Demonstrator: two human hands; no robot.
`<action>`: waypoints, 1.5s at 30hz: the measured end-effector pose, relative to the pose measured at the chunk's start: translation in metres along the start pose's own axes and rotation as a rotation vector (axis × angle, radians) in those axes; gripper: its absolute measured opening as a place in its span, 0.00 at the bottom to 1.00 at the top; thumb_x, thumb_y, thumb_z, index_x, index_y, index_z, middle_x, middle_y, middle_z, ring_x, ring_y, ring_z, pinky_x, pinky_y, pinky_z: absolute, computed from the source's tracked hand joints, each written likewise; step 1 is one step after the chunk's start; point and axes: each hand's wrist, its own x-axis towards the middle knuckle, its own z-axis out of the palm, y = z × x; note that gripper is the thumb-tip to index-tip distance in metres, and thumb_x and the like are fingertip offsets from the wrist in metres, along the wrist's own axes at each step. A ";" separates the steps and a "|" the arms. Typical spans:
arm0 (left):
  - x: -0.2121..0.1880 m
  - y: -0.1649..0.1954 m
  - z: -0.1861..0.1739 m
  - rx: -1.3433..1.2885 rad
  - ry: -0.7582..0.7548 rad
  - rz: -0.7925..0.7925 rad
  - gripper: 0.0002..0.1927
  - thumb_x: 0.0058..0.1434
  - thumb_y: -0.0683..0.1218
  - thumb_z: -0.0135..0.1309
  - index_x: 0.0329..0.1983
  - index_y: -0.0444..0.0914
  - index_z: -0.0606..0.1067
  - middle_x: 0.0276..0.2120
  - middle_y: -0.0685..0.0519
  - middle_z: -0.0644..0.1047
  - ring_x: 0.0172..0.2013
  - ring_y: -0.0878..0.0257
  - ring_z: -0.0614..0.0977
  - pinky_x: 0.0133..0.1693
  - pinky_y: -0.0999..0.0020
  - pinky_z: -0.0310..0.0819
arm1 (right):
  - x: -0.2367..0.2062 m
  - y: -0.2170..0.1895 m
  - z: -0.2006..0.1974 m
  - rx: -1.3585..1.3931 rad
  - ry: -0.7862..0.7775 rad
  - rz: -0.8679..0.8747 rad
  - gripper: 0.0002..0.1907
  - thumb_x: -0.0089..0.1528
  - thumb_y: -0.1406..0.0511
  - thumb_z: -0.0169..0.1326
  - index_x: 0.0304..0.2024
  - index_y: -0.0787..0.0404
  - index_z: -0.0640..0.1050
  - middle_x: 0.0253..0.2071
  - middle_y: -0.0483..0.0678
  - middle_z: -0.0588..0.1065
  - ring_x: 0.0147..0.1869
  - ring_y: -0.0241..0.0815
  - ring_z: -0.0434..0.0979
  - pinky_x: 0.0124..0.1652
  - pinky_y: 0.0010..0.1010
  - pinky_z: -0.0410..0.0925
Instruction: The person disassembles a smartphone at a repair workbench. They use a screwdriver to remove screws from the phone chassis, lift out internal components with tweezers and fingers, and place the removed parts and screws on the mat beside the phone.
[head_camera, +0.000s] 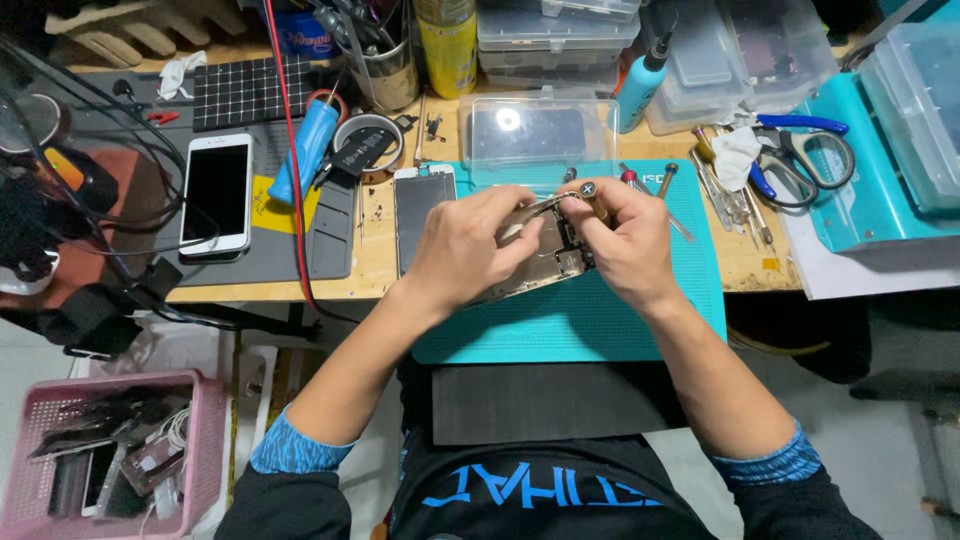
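Teal mat (600, 320) covers the front of the wooden bench (380, 265), and both hands work over it. The left hand (462, 248) is curled around an opened phone body (545, 255), thumb and fingers closed on its left edge, holding it tilted just above the mat. The right hand (625, 240) is pinched shut on a small screwdriver (590, 192), whose round cap shows between the fingertips; the tip points down at the phone's upper edge, though the contact itself is hidden by the fingers.

Just left of the hands a detached screen (420, 215) lies face up on the bench. Behind them sits a clear plastic box (540, 130). Further left a white phone (215, 195) rests on a grey mat (330, 235), with a blue tube (305, 150) and a tape roll (365, 140) near it. To the right lie loose screwdrivers (670, 205), tweezers (725, 200) and blue-handled scissors (800, 150). On the floor at lower left stands a pink basket (205, 440) of parts.
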 end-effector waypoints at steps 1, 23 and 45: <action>-0.001 0.000 -0.001 -0.018 0.007 -0.016 0.11 0.62 0.46 0.62 0.44 0.37 0.76 0.35 0.47 0.81 0.33 0.51 0.84 0.34 0.60 0.77 | -0.001 0.000 0.000 0.002 -0.001 0.003 0.07 0.68 0.70 0.55 0.45 0.67 0.81 0.30 0.36 0.75 0.32 0.21 0.67 0.31 0.17 0.61; -0.001 0.006 0.011 0.129 -0.061 -0.241 0.14 0.57 0.49 0.61 0.28 0.36 0.71 0.26 0.47 0.78 0.26 0.45 0.80 0.29 0.49 0.72 | -0.004 0.013 -0.002 0.005 -0.052 0.181 0.09 0.67 0.68 0.60 0.34 0.68 0.79 0.25 0.35 0.67 0.28 0.22 0.59 0.25 0.21 0.52; -0.005 0.011 0.004 0.133 -0.073 -0.215 0.09 0.59 0.47 0.60 0.29 0.37 0.74 0.28 0.48 0.80 0.27 0.46 0.81 0.29 0.52 0.74 | -0.005 0.008 0.004 0.018 -0.089 0.197 0.06 0.65 0.68 0.58 0.38 0.67 0.81 0.26 0.35 0.72 0.29 0.22 0.63 0.27 0.20 0.56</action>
